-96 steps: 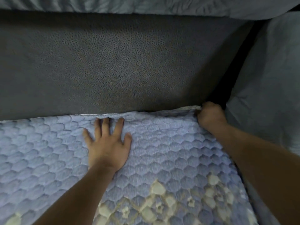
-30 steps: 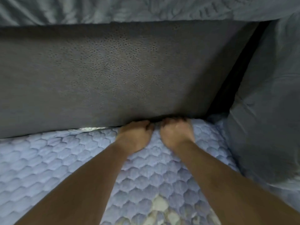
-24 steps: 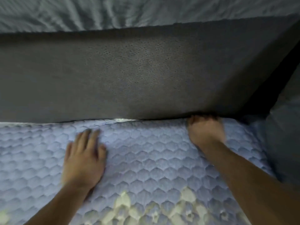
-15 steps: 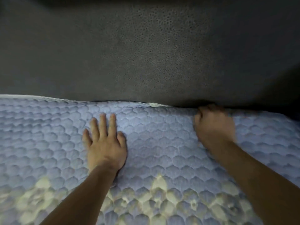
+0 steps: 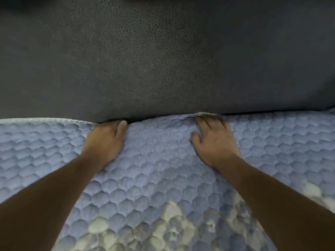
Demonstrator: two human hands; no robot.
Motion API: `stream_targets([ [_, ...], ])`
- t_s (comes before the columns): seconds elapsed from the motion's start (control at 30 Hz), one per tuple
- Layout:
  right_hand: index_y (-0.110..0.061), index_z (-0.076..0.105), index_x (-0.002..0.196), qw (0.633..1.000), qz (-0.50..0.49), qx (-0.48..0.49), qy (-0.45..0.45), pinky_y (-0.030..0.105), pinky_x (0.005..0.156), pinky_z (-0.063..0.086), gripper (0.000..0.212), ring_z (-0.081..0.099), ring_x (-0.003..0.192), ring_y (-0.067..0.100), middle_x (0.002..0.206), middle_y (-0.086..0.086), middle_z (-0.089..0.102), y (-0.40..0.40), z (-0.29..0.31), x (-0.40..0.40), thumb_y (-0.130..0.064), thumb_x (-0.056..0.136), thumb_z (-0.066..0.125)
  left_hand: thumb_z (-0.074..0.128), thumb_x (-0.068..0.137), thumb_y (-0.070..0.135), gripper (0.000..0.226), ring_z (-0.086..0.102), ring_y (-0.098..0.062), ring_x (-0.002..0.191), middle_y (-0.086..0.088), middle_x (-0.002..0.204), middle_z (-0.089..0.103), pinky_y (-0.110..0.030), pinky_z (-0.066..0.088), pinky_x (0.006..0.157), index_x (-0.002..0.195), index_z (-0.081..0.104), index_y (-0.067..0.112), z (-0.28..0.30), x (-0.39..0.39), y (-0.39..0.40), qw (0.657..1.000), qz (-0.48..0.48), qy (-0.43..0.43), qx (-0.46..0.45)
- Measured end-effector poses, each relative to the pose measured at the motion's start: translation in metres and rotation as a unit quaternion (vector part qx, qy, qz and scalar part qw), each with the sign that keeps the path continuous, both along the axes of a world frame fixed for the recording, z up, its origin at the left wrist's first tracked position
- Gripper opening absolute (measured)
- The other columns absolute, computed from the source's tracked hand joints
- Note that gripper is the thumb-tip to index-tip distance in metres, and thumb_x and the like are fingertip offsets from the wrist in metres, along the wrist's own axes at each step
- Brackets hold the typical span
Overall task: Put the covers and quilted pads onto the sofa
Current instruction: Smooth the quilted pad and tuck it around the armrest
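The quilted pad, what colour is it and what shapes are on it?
Light blue with cream patches, stitched in scale-like shapes; the quilted pad shows in the head view.

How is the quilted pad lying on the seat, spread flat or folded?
Spread flat: the quilted pad covers the seat, its back edge at the backrest, bunched slightly by the right hand.

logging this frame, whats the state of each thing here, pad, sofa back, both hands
quilted pad: lying on the seat, back edge bunched at the crease
sofa back: bare, uncovered
left hand: fingers pushed into the crease
right hand: flat, pressing the pad edge
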State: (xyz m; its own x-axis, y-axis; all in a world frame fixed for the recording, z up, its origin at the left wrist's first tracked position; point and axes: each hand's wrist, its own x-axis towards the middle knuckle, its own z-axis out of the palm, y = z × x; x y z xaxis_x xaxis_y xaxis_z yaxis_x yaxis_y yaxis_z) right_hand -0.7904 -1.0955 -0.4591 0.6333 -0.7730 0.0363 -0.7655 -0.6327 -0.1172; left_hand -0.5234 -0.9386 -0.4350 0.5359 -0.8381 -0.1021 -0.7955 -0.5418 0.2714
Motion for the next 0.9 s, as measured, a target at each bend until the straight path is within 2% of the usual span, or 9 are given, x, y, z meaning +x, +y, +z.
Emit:
stream_targets([
  [0.1,-0.012,0.054,0.139,1.0,-0.002,-0.011,-0.008,0.042,0.117,0.028,0.056,0.046,0.131,0.025,0.139,0.007,0.056,-0.001,-0.001,0.0,-0.041,0.094,0.038,0.032,0.104,0.054,0.055,0.057,-0.039,0.119,-0.016,0.129,0.064,-0.042,0.045,0.099,0.125,0.067,0.018,0.003,0.022,-0.035,0.987,0.03,0.076,0.137],
  [0.17,-0.012,0.056,0.137,1.0,-0.005,-0.021,-0.009,0.042,0.113,0.03,0.054,0.048,0.126,0.026,0.135,0.007,0.059,-0.002,-0.001,0.001,-0.038,0.093,0.039,0.041,0.098,0.066,0.053,0.062,-0.027,0.11,-0.002,0.119,0.069,-0.032,0.046,0.091,0.116,0.072,0.027,0.011,0.034,-0.051,0.97,0.001,0.128,0.208],
  [0.23,-0.012,0.058,0.134,1.0,-0.002,-0.027,-0.009,0.043,0.109,0.033,0.052,0.049,0.122,0.028,0.131,0.008,0.06,-0.004,-0.002,0.002,-0.036,0.092,0.04,0.052,0.096,0.06,0.036,0.066,-0.016,0.092,0.007,0.098,0.074,-0.027,0.048,0.078,0.096,0.076,0.032,0.008,0.045,-0.047,0.971,-0.039,0.153,0.18],
  [0.3,-0.013,0.059,0.132,0.999,-0.002,-0.028,-0.02,0.045,0.106,0.035,0.05,0.05,0.119,0.03,0.129,0.008,0.06,-0.005,-0.002,0.001,-0.036,0.091,0.042,0.053,0.098,0.053,0.038,0.07,-0.026,0.08,-0.001,0.084,0.075,-0.033,0.055,0.07,0.087,0.078,0.026,-0.008,0.04,-0.03,0.998,-0.049,0.027,0.027],
  [0.4,-0.013,0.061,0.131,0.998,-0.001,-0.035,-0.045,0.046,0.102,0.038,0.047,0.051,0.115,0.033,0.125,0.009,0.06,-0.004,-0.005,-0.002,-0.034,0.091,0.047,0.047,0.098,0.043,0.044,0.065,-0.039,0.065,-0.014,0.077,0.069,-0.041,0.052,0.053,0.084,0.074,0.01,-0.031,0.02,-0.014,0.981,-0.027,-0.128,-0.146],
  [0.6,-0.014,0.064,0.128,0.997,0.0,-0.05,-0.066,0.046,0.095,0.039,0.046,0.051,0.107,0.035,0.121,0.013,0.058,-0.005,-0.008,-0.004,-0.033,0.089,0.051,0.074,0.089,0.021,0.014,0.042,-0.036,0.087,-0.018,0.1,0.045,-0.052,0.036,0.077,0.092,0.065,0.01,-0.019,0.008,-0.014,0.954,0.003,-0.28,-0.111],
  [0.67,-0.014,0.065,0.129,0.997,-0.001,-0.046,-0.054,0.047,0.096,0.039,0.047,0.051,0.107,0.035,0.121,0.014,0.058,-0.006,-0.009,-0.005,-0.034,0.089,0.05,0.076,0.084,0.016,0.016,0.048,-0.037,0.084,-0.018,0.092,0.048,-0.049,0.037,0.073,0.093,0.063,0.012,-0.007,-0.005,-0.018,0.966,0.021,-0.25,-0.058],
  [0.77,-0.014,0.063,0.131,0.998,-0.009,-0.037,-0.041,0.048,0.098,0.039,0.049,0.05,0.109,0.035,0.123,0.014,0.057,-0.005,-0.009,-0.004,-0.035,0.09,0.047,0.057,0.097,0.018,0.009,0.053,-0.038,0.061,-0.005,0.06,0.043,-0.042,0.04,0.056,0.1,0.05,0.014,0.017,-0.019,-0.02,0.985,0.098,-0.103,-0.097],
  [0.9,-0.011,0.061,0.132,0.998,-0.014,-0.037,-0.051,0.048,0.098,0.038,0.052,0.051,0.111,0.033,0.126,0.012,0.056,-0.006,-0.011,-0.003,-0.035,0.09,0.044,0.045,0.101,0.015,0.007,0.044,-0.032,0.058,-0.008,0.066,0.051,-0.041,0.034,0.056,0.1,0.038,0.017,0.019,-0.034,-0.018,0.97,0.147,0.018,-0.193],
])
